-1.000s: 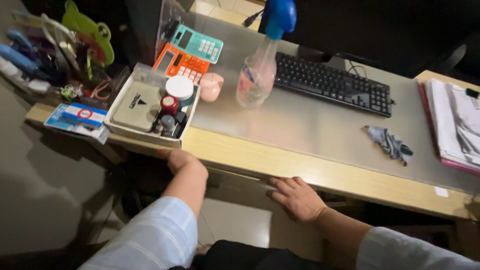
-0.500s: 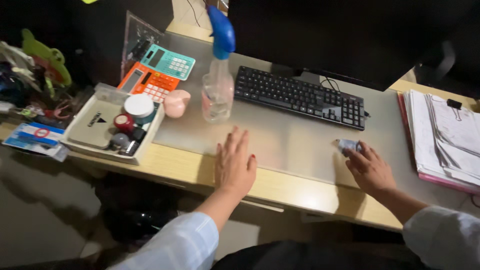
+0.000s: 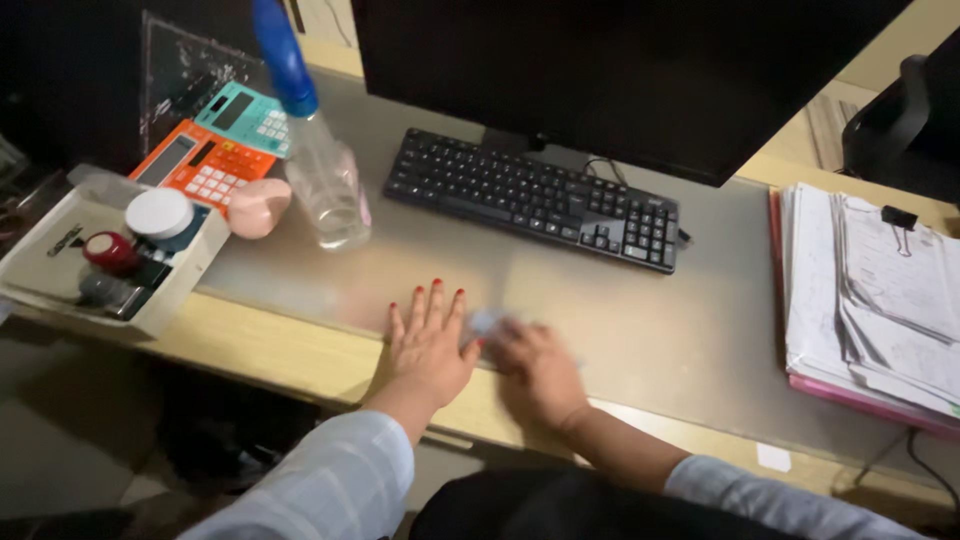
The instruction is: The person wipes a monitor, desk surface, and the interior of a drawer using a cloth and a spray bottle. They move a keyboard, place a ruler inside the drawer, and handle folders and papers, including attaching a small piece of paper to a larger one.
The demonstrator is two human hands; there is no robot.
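The left hand (image 3: 428, 345) lay flat on the table (image 3: 300, 350) at lower centre of the frame, fingers spread and palm down, its fingertips reaching onto the clear mat (image 3: 640, 330) that covered most of the tabletop. Just to its right the right hand (image 3: 538, 368) was blurred; it rested on a small grey cloth (image 3: 484, 322), of which only a pale corner showed between the 2 hands. Whether the right hand's fingers pinched the cloth or merely pressed it down could not be told through the blur. The 2 hands were nearly touching at the thumbs.

Above the hands, toward the middle of the frame, a black keyboard (image 3: 533, 198) sat on the mat in front of a dark monitor (image 3: 620, 70). At upper left stood a clear spray bottle (image 3: 322, 170) with a blue trigger head, and beside it a small pink rounded object (image 3: 257, 207). Behind those lay 2 calculators, an orange calculator (image 3: 200, 165) and a teal calculator (image 3: 240, 110), overlapping. At far left a shallow white box (image 3: 60, 250) held a round white lid (image 3: 160, 213), a red-topped stamp (image 3: 110, 250) and a few dark small items. At the right edge of the frame a thick stack of papers (image 3: 870, 300) with a black binder clip lay on a pink folder.
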